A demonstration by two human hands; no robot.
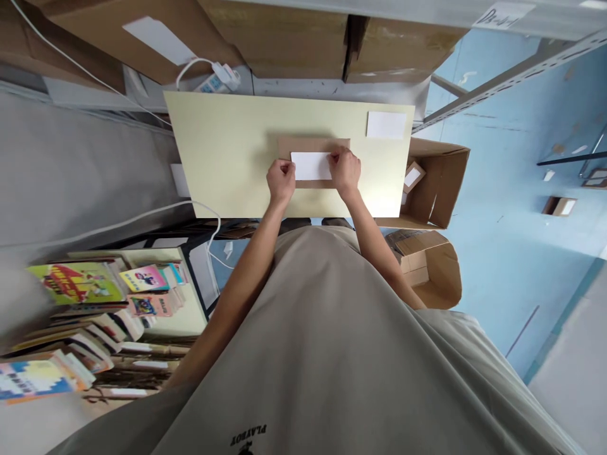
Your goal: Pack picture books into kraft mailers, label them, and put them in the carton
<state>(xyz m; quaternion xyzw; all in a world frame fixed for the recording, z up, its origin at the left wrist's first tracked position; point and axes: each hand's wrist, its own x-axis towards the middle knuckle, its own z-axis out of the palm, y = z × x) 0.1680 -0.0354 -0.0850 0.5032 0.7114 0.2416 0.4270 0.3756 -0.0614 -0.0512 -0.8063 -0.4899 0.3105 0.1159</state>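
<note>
A flat brown cardboard piece lies on the pale yellow table. On top of it sits a white label. My left hand pinches the label's left edge and my right hand pinches its right edge, both pressing down on the cardboard. A second white label lies on the table's far right corner, apart from both hands.
An open cardboard box stands right of the table, another box below it. Large cartons sit on the shelf behind. A power strip and white cables lie at the back left. Stacks of books fill the lower left.
</note>
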